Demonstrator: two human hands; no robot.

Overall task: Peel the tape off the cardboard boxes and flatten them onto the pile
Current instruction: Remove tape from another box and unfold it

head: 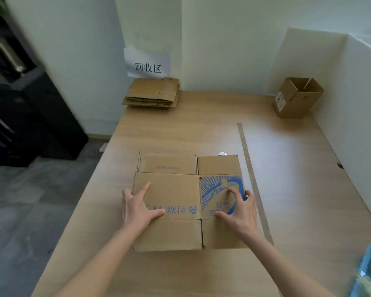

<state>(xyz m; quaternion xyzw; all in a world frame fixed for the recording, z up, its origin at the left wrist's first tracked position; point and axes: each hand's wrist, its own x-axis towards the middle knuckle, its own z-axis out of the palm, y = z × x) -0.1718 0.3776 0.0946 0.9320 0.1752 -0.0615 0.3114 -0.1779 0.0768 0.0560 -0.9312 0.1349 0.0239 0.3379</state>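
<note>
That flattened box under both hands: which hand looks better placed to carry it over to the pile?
Probably the left hand. It rests on the box at its left edge, and the pile lies far-left. The right hand is on the opposite side.

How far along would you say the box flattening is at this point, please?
Done: a pile of flattened boxes sits at the far left corner of the table, under the wall sign. In hand: the left hand and right hand press a flattened printed box down near the front edge; it has not reached the pile. Left: one open box stands upright at the far right.
</note>
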